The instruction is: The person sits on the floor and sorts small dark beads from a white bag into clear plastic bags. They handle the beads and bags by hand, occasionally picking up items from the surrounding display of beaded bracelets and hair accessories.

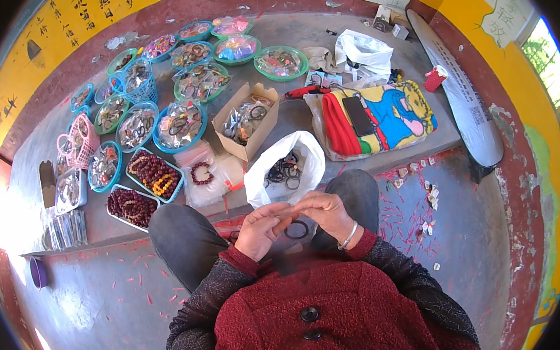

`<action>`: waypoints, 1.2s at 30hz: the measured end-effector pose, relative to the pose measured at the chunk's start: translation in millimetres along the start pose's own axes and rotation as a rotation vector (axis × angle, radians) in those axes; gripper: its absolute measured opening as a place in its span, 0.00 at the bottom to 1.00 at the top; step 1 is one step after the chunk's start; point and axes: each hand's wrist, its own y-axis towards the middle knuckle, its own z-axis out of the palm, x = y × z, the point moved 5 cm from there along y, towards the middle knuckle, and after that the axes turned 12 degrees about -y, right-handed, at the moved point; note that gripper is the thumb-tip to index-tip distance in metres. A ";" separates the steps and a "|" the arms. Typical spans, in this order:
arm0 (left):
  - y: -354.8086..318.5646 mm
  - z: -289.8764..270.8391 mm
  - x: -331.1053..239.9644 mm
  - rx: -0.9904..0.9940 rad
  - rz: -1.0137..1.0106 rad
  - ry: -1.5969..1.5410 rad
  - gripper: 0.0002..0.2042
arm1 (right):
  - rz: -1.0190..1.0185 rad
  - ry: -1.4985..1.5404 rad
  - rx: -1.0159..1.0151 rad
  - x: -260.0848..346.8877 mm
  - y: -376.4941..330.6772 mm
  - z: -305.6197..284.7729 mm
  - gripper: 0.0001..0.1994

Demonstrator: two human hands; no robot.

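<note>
Over my lap, my left hand [258,232] and my right hand [329,214] meet with their fingertips pinched together. Whatever lies right between the fingertips is too small to make out. A thin black loop [296,229], like a cord bracelet, hangs just below the fingers, nearest my right hand, which seems to hold it. Just beyond my hands, a white plastic bag [311,147] stands with its mouth wide, and a heap of similar black loops [284,169] lies inside. A silver bangle [348,235] circles my right wrist.
A cardboard box [272,96] of packed trinkets, trays of dark red beads [129,210] and several basins [200,82] cover the raised ledge to the left. A phone [358,116] rests on a folded colourful blanket [402,120] at right. Red scraps [403,231] litter the floor.
</note>
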 end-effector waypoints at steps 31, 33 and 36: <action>-11.5 12.9 -18.7 -0.199 0.190 0.569 0.08 | 0.082 -0.059 -0.015 9.5 3.8 2.4 0.07; -13.4 19.2 -22.0 -0.179 0.166 0.618 0.09 | 0.059 -0.094 -0.022 16.6 2.8 0.3 0.07; -15.7 19.5 -29.1 -0.204 0.194 0.647 0.09 | 0.005 -0.196 -0.053 29.3 3.3 -4.7 0.06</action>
